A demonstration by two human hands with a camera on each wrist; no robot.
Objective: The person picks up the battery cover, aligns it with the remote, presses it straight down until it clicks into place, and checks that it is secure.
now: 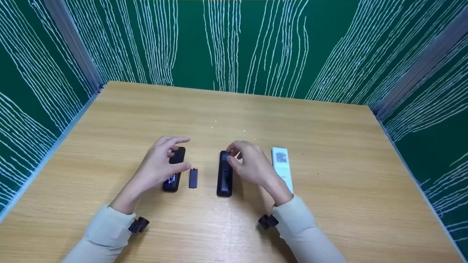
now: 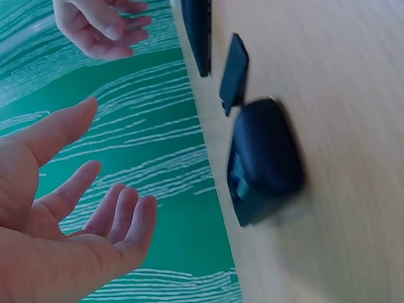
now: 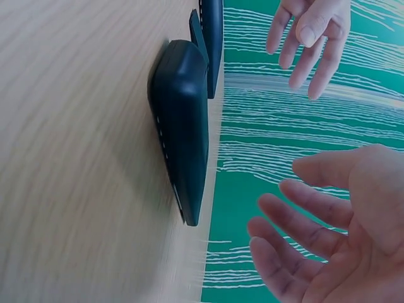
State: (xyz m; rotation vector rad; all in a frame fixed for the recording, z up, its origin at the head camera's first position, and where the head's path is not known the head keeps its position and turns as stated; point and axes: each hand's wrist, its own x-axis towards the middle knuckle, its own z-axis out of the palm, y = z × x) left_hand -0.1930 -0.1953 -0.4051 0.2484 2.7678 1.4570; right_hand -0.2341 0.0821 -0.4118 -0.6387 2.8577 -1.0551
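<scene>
My left hand (image 1: 159,164) hovers over a black remote control (image 1: 177,156), thumb and fingers spread and holding nothing. Shiny bluish-white pieces, perhaps batteries, show in an open compartment at that remote's near end. A small dark battery cover (image 1: 193,178) lies just right of it. Above the far end of a second black remote (image 1: 224,179) is my right hand (image 1: 252,162), which looks empty. In the right wrist view, the fingers of the right hand (image 3: 341,227) are loosely bent and apart from the second remote (image 3: 182,120).
A slim white object (image 1: 281,164) with a dark printed patch lies right of the second remote, partly behind my right wrist. Tiny white crumbs (image 1: 244,130) dot the wooden table (image 1: 234,109) farther back. Green, white-streaked panels (image 1: 190,44) enclose the table's back and sides.
</scene>
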